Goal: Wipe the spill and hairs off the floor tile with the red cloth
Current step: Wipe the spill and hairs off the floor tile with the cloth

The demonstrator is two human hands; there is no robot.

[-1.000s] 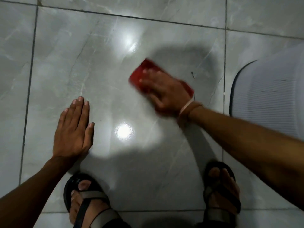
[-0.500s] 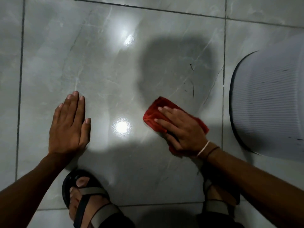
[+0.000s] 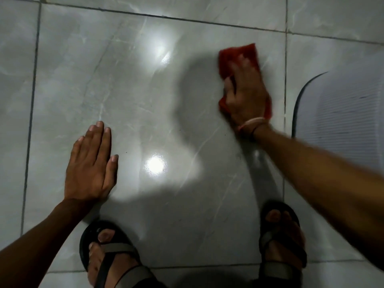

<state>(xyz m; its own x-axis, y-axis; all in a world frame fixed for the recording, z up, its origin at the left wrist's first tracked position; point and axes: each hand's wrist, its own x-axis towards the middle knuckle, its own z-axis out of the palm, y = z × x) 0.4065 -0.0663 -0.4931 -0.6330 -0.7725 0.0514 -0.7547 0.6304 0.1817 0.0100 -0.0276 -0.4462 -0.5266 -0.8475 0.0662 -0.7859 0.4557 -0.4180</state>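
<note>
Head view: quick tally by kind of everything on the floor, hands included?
Hands: 2, left flat on the tile, right pressing the cloth
Red cloth: 1
Sandals: 2
White ribbed object: 1
Total: 6

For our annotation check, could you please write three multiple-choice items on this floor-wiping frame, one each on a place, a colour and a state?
1. Where on the big tile is the cloth?
A. far right part
B. near left corner
C. between the sandals

2. What colour is the cloth?
A. blue
B. red
C. white

3. How does the left hand lie?
A. clenched round the cloth
B. lifted away from the floor
C. flat on the tile, fingers straight

Answers:
1 A: the cloth lies by the right grout line of the tile.
2 B: it shows red under the right hand.
3 C: the left hand rests palm down, holding nothing.
</note>
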